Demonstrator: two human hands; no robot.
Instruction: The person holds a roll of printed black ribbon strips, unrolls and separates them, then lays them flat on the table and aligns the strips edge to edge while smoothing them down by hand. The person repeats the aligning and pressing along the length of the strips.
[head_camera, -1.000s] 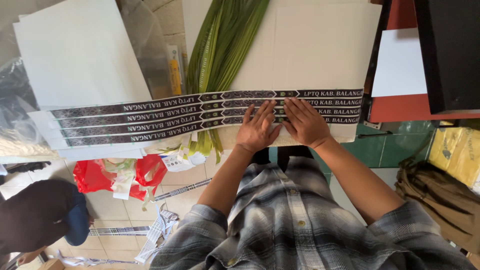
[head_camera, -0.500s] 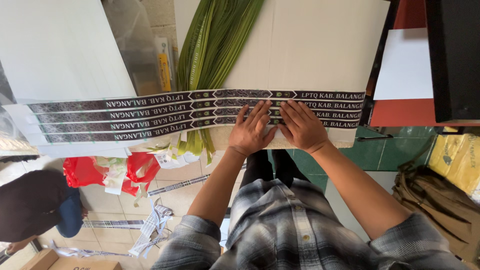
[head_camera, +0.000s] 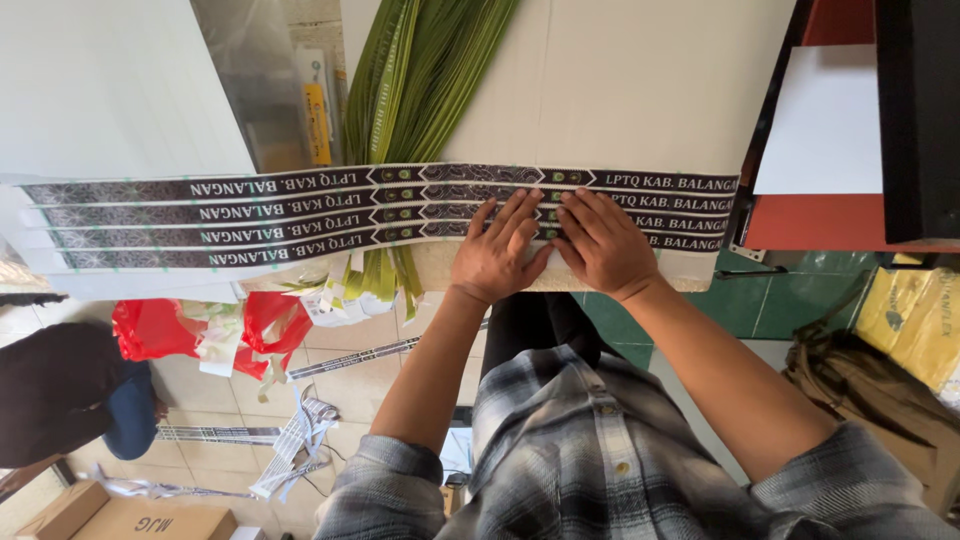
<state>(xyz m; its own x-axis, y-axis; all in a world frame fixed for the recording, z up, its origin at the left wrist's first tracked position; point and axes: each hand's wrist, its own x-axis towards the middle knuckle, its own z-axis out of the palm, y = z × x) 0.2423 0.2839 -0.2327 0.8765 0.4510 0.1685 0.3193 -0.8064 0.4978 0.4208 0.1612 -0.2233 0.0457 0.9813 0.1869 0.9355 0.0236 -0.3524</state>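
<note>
The fingers of the left hand (head_camera: 497, 255) and right hand (head_camera: 603, 243) are spread flat, side by side, on the black printed strips (head_camera: 300, 212), which are laid across the pale surface (head_camera: 640, 90) over green leaves (head_camera: 420, 80).

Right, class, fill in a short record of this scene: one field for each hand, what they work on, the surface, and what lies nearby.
left hand: flat, palm down on the strips
right hand: flat on the strips, beside the left
strips: four long dark printed bands, side by side across the table
table: pale top
leaves: long green bundle running under the strips
red bag: on the floor below
boxes: cardboard, bottom left corner
</note>
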